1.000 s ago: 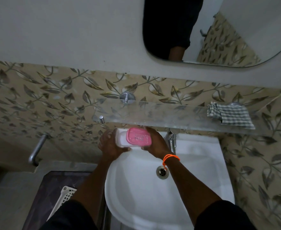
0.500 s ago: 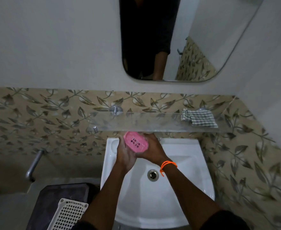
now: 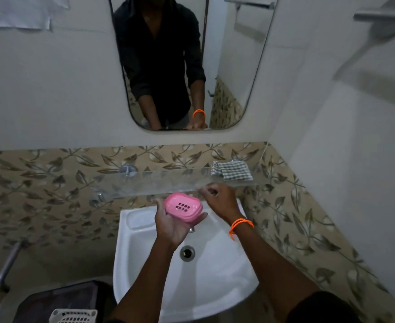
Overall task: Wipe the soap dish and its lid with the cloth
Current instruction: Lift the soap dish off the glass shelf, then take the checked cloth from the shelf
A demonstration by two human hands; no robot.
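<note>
A pink oval soap dish (image 3: 183,206) with drain holes in its middle rests tilted in my left hand (image 3: 173,227), above the back of the white sink (image 3: 192,287). My right hand (image 3: 220,199) is off the dish, up at the front edge of the glass shelf (image 3: 164,180), with its fingers curled. Whether it holds anything is not clear. A checked cloth (image 3: 231,170) lies folded on the shelf's right end, just above and right of my right hand. I see no separate lid.
A mirror (image 3: 226,66) hangs above the shelf and reflects the person. The sink drain (image 3: 187,252) is below my hands. A white slotted basket (image 3: 73,315) on a dark surface sits at the lower left, beside a metal rail (image 3: 7,264). A wall closes off the right side.
Both hands held the dish before. My right hand has let go and risen to the shelf edge, and the dish now lies in my left hand alone. The camera has tilted up.
</note>
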